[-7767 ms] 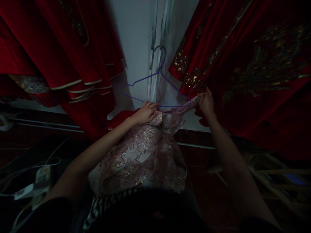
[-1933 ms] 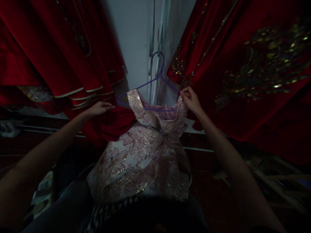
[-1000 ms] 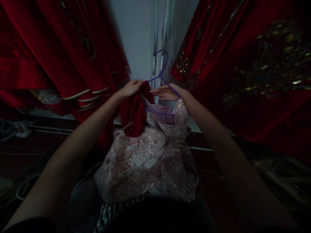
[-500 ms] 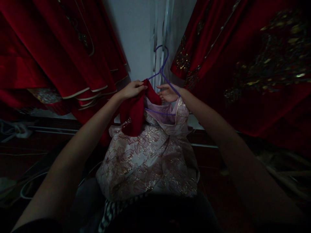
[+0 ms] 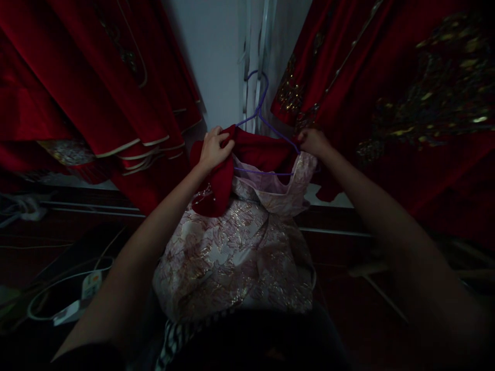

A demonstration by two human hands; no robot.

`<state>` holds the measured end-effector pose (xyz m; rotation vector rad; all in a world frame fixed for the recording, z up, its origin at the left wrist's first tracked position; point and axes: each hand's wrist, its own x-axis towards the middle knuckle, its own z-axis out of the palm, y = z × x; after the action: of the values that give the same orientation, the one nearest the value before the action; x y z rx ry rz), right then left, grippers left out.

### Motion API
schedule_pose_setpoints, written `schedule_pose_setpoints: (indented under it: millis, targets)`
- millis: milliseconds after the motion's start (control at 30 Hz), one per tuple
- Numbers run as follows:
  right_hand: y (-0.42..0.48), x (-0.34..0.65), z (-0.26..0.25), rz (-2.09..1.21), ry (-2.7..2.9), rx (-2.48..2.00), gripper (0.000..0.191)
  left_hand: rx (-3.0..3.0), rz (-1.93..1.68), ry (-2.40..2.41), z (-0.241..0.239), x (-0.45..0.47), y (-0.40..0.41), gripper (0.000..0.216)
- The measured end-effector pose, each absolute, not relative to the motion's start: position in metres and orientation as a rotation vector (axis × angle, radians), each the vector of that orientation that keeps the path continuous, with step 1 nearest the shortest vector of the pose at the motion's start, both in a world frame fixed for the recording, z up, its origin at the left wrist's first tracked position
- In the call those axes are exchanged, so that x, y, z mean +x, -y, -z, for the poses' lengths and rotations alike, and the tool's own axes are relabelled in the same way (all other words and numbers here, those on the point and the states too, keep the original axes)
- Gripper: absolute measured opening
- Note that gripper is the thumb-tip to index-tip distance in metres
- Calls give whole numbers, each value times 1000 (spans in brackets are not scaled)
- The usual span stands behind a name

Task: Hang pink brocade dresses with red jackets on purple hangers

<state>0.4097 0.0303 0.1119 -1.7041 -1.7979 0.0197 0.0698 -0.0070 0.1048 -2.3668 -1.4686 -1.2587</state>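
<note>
A pale pink brocade dress (image 5: pixel 240 247) with metallic leaf patterns hangs in front of me on a purple hanger (image 5: pixel 258 109). A small red garment (image 5: pixel 218 190) with a bit of beaded trim drapes over the dress's left shoulder and stretches behind its neckline. My left hand (image 5: pixel 214 149) grips this red cloth at the hanger's left shoulder. On the other side, my right hand (image 5: pixel 314 141) is closed on the red cloth's far edge, just above the dress's right strap. The hanger's hook is at a metal rail on the wall.
Red gowns with embroidery hang on the left (image 5: pixel 77 77) and, with gold sequins, on the right (image 5: pixel 386 103). A pale wall (image 5: pixel 216 51) stands between them. At lower left, a white cable (image 5: pixel 34 304) and a white labelled box (image 5: pixel 92 284) lie on a dark surface.
My right hand has moved right from behind the hanger, drawing the red garment across behind the neckline, and its fingers have closed. My left hand stays at the left shoulder.
</note>
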Motion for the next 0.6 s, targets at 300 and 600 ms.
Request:
schedule_pose_setpoints:
  millis: [300,600]
  targets:
    - [56,483,-103,249,1685,-1669,22,-2199,1310,1515,-88,91,14,29]
    - [78,431,-92,-91,1751,-1358,33,-2141,1286,1554,-80,101,16,26]
